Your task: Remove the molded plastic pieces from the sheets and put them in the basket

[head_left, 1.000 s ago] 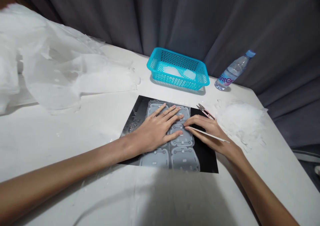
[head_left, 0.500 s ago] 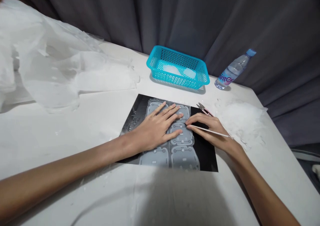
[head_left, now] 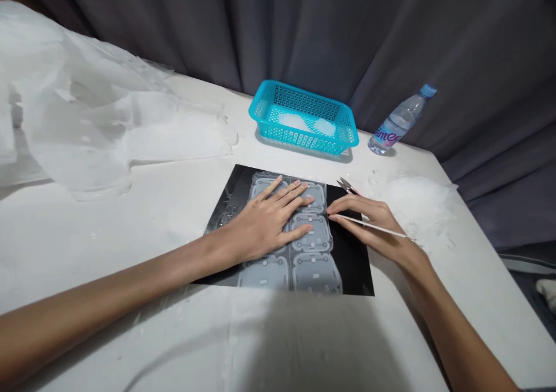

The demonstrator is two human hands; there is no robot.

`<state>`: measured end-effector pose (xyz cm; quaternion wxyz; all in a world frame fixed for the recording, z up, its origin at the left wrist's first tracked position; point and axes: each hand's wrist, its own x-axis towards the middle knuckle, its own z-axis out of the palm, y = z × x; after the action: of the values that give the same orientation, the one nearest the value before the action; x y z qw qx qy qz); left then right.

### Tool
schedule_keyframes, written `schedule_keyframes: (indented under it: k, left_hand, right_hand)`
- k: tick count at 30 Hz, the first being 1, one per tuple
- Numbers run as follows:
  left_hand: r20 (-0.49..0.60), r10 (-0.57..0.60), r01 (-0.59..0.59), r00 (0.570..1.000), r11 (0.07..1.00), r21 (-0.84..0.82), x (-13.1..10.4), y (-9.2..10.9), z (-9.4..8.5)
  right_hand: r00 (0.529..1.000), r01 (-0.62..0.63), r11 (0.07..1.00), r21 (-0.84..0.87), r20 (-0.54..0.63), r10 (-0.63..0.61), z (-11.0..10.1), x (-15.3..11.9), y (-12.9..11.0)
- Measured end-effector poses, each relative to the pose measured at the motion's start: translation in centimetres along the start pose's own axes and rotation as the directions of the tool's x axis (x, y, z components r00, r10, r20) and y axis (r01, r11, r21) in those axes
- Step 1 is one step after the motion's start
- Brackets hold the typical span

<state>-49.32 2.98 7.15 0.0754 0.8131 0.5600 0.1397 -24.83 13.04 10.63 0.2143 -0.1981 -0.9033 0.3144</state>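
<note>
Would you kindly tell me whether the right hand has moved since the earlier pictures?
Yes: judged against the black mat, the right hand has shifted slightly right, toward the mat's right edge.

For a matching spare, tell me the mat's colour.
The mat is black; see the head view.

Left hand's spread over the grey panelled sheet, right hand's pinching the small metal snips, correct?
Not quite: the head view shows the right hand pinching a thin white stick; the small metal snips lie beyond that hand, partly hidden. The left hand is spread over the grey panelled sheet, as you say.
</note>
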Motion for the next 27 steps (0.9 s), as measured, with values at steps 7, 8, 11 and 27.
schedule_keyframes:
  k: [7,8,11,27]
  left_hand:
    - [-0.005,0.001,-0.001,1.000,1.000,-0.009,0.0,0.0,-0.1]
    - [-0.006,0.003,-0.003,1.000,1.000,-0.004,-0.1,0.0,-0.1]
    - [-0.009,0.002,-0.002,1.000,1.000,0.007,-0.1,-0.1,0.0]
    - [-0.035,-0.011,0.011,0.999,1.000,-0.004,-0.1,0.1,0.1]
  right_hand:
    - [0.997,0.047,0.999,-0.020,0.059,-0.046,1.4,0.2,0.3]
    - [0.996,0.060,0.998,-0.027,0.061,-0.059,1.5,0.3,0.3]
    - [0.994,0.096,0.994,-0.053,0.067,-0.092,1.5,0.4,0.2]
    - [0.996,0.080,0.995,-0.059,0.044,-0.077,1.5,0.1,-0.1]
